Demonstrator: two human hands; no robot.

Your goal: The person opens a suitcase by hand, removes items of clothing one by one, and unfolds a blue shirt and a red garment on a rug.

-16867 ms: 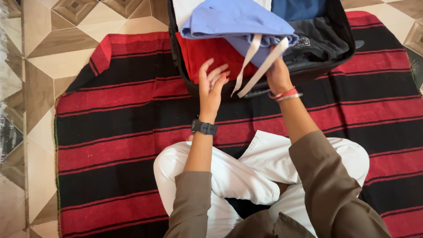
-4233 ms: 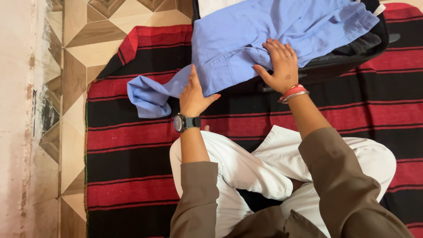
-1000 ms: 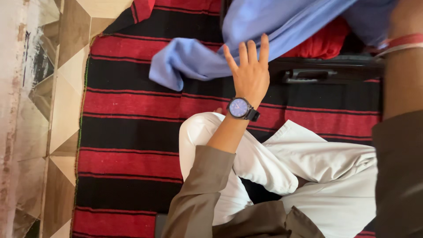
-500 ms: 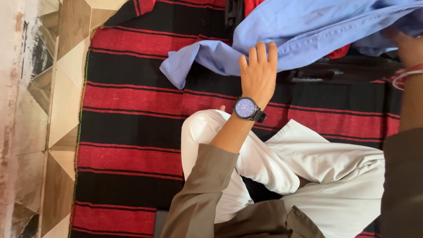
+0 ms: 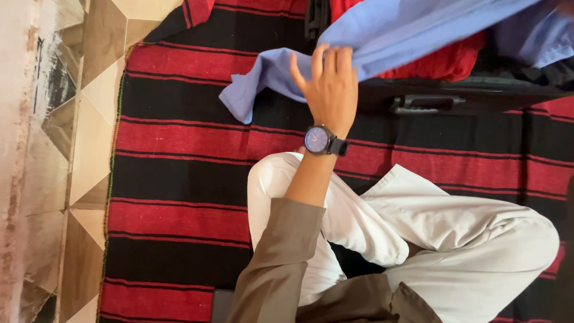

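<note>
Blue garment (image 5: pixel 382 36) drapes just above the open left hand (image 5: pixel 326 90); right hand unseen

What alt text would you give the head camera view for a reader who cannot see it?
A person's left hand, wearing a dark wristwatch, reaches with spread fingers to a light blue garment draped out of an open black suitcase that holds red clothing. The person sits cross-legged in white trousers on a red and black striped rug over a tiled floor.
</note>
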